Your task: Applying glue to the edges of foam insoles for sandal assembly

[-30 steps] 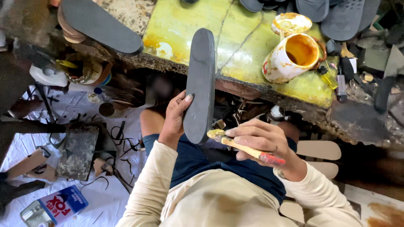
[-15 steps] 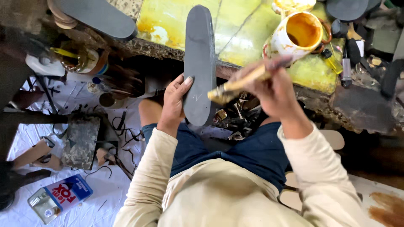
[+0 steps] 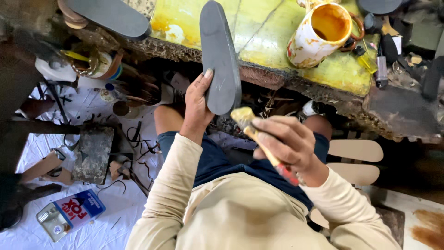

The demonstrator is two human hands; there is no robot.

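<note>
Grey rubbery sole (image 3: pixel 219 55) in left hand (image 3: pixel 196 106), glue-caked brush (image 3: pixel 259 139) in right hand (image 3: pixel 286 141).

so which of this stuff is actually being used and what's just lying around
In use:
- grey sole, held in the left hand
- glue brush, held in the right hand
- open glue pot on the yellow bench

Lying about:
- second grey sole
- tin on the floor
- tan soles
- small bottle
</note>
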